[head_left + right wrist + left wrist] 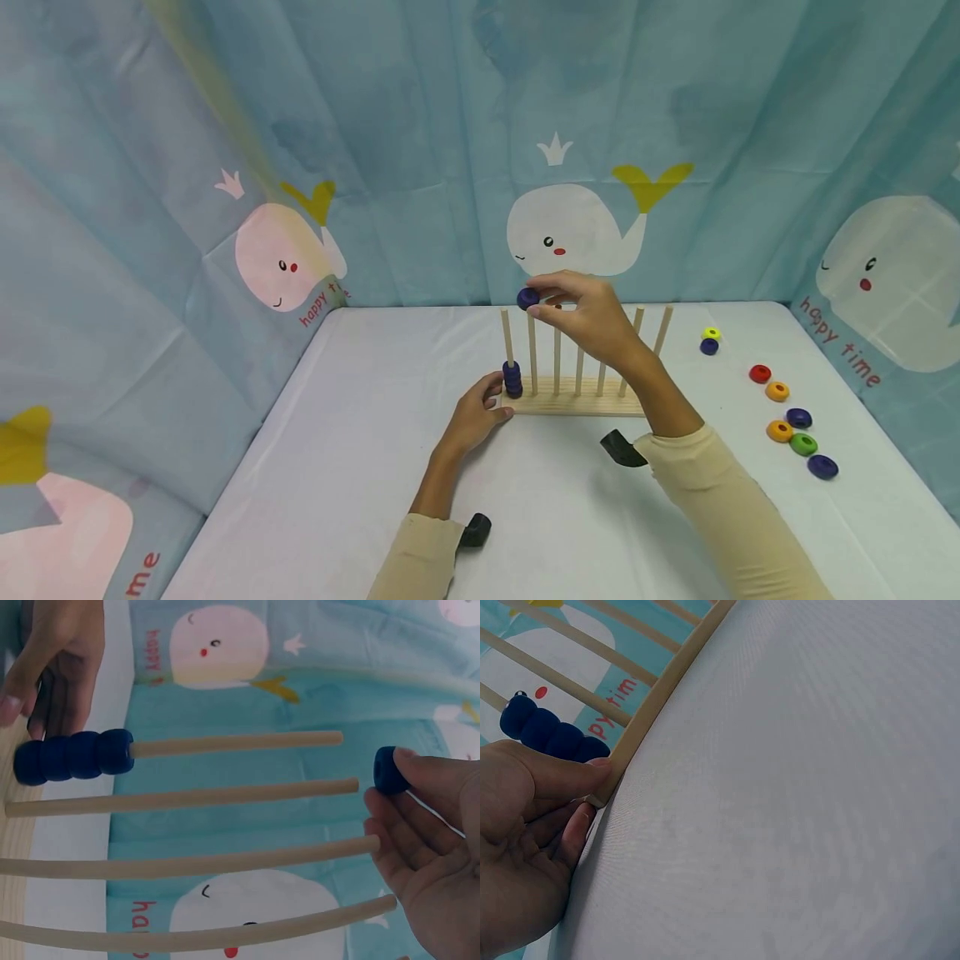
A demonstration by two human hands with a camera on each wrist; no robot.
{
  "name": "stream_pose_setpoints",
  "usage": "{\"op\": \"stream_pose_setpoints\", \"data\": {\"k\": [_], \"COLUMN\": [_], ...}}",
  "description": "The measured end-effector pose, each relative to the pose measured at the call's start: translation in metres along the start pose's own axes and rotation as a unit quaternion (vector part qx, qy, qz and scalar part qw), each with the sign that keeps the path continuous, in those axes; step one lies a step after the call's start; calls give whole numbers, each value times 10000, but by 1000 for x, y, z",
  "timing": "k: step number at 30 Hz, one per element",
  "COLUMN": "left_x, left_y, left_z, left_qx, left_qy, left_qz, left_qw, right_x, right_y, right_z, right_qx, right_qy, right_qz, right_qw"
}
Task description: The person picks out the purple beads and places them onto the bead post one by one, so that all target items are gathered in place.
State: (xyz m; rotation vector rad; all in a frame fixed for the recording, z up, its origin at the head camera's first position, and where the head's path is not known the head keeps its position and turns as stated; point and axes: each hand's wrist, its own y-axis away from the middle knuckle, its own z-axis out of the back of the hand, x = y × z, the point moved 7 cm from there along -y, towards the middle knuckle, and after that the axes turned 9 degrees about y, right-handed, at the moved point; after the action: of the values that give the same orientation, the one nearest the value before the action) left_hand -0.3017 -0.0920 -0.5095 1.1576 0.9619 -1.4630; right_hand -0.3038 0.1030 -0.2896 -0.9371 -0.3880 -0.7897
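My right hand (588, 321) pinches a dark blue bead (528, 298) between thumb and fingertips, just above the top of the second peg from the left. In the right wrist view that bead (388, 771) is apart from the peg tips. The wooden peg rack (573, 403) stands upright on the table, and my right forearm hides part of its right end. Several dark blue beads (512, 380) are stacked on its leftmost peg. With thumb and fingers, my left hand (476, 410) grips the left end of the rack's base (651, 712).
Loose beads lie on the right of the white table (337, 467): a yellow bead (712, 332), a red bead (760, 373), a green bead (803, 444), plus orange and dark blue ones. A whale-print curtain (420, 167) hangs behind.
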Motion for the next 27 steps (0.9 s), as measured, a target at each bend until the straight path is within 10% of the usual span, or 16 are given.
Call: {"op": "stream_pose_setpoints", "data": {"k": [27], "left_x": [0], "left_y": [0], "left_z": [0], "left_qx": [93], "left_qy": [32], "left_qz": [-46], "left_qw": [9999], "right_x": [4], "right_y": [-13], "right_z": [-29], "right_qx": [279], "right_qy": [398], "right_qz": [64], "right_qw": [9988]}}
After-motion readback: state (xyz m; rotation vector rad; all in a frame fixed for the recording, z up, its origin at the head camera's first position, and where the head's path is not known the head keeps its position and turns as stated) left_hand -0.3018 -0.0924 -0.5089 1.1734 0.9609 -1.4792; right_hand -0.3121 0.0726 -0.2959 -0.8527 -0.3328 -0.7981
